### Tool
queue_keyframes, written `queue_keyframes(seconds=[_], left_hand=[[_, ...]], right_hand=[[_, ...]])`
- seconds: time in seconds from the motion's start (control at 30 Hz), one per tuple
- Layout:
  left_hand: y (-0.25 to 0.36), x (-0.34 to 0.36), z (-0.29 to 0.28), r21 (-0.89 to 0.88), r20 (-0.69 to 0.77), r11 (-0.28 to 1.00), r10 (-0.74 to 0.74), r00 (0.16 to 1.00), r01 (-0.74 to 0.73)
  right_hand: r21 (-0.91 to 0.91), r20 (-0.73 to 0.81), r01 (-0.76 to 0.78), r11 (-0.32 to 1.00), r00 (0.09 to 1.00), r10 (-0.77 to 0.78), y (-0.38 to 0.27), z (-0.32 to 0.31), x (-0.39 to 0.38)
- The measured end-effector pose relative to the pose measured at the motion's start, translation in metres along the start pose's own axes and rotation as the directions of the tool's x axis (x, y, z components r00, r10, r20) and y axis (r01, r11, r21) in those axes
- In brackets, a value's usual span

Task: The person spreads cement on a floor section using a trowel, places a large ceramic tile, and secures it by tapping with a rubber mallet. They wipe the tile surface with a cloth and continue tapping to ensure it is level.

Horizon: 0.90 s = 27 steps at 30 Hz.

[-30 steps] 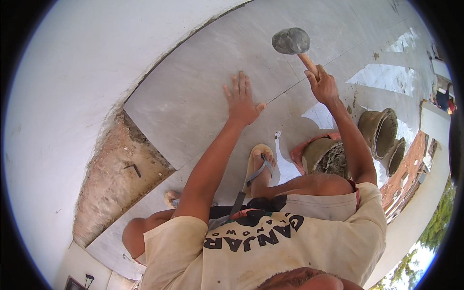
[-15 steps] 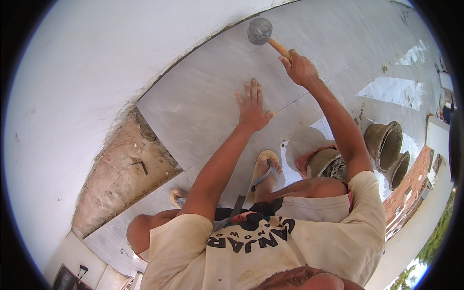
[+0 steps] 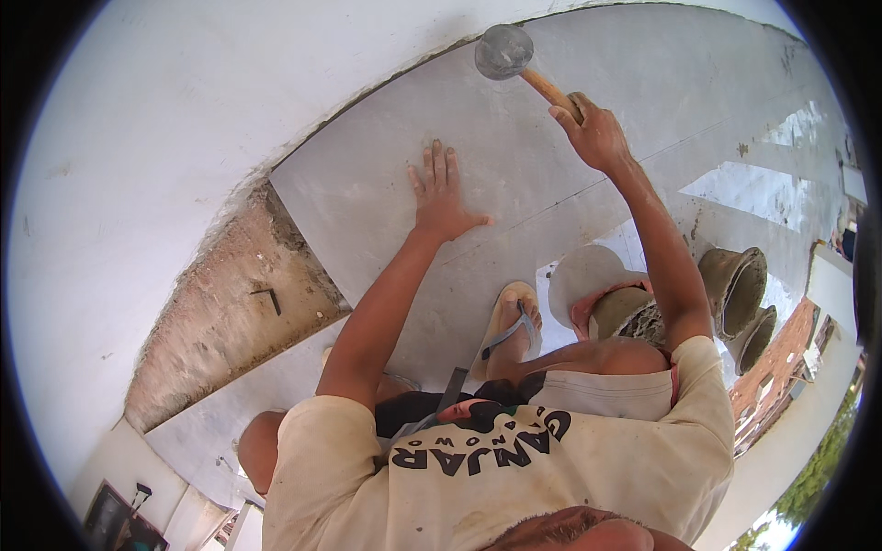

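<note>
My right hand point(image 3: 595, 133) grips the wooden handle of a rubber mallet point(image 3: 504, 52). The mallet's dark grey head is over the far part of a large grey floor tile point(image 3: 367, 184), near the white wall; whether it touches the tile I cannot tell. Fingers spread, my left hand point(image 3: 444, 197) lies flat on the same tile, nearer to me than the mallet. Left of the tile's edge is a bare patch of rough brown ground point(image 3: 234, 312), with a small dark angled piece point(image 3: 267, 298) lying on it.
A white wall point(image 3: 138, 138) runs along the far left. Mortar-crusted buckets point(image 3: 732, 280) stand on the tiles at right, and another bucket point(image 3: 625, 312) is beside my right knee. My sandalled foot point(image 3: 514, 326) rests on the tile. Bright reflections lie on the right-hand tiles.
My left hand has slid leftward across the tile, its fingers still spread. The mallet and my right hand have shifted slightly within the view, which has also tilted a little.
</note>
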<state>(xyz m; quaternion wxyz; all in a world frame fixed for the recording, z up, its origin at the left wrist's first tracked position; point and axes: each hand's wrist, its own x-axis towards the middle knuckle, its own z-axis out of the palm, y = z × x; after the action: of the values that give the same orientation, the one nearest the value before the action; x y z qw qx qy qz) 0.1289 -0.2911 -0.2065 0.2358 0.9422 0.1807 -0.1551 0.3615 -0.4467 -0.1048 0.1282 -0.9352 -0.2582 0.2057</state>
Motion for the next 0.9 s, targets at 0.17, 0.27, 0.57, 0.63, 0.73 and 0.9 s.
queue_keyframes(seconds=[0.17, 0.27, 0.57, 0.63, 0.73, 0.9], left_hand=[[0.013, -0.004, 0.010, 0.028, 0.001, 1.000, -0.013, 1.000, 0.013], [0.026, -0.003, 0.012, -0.007, 0.008, 1.000, 0.022, 1.000, -0.022], [0.029, -0.002, 0.011, 0.057, 0.061, 0.998, -0.005, 0.998, 0.002], [0.031, -0.002, 0.011, 0.035, 0.050, 0.999, 0.012, 0.999, -0.014], [0.026, -0.001, 0.013, 0.007, 0.028, 1.000, 0.021, 0.999, -0.022], [0.026, -0.005, 0.013, 0.061, 0.073, 0.998, -0.005, 0.997, 0.000]], right_hand=[[0.150, -0.060, 0.145, 0.978, 0.989, -0.138, -0.002, 0.004, -0.017], [-0.110, 0.068, 0.127, 0.986, 0.990, -0.120, 0.047, 0.048, -0.005], [0.191, -0.217, 0.252, 0.949, 0.953, -0.210, 0.011, 0.005, -0.015], [0.036, -0.160, 0.223, 0.974, 0.963, -0.215, 0.044, 0.042, -0.016], [-0.107, -0.044, 0.156, 0.982, 0.986, -0.162, 0.053, 0.042, 0.003], [0.129, -0.195, 0.254, 0.959, 0.954, -0.227, 0.003, -0.006, -0.016]])
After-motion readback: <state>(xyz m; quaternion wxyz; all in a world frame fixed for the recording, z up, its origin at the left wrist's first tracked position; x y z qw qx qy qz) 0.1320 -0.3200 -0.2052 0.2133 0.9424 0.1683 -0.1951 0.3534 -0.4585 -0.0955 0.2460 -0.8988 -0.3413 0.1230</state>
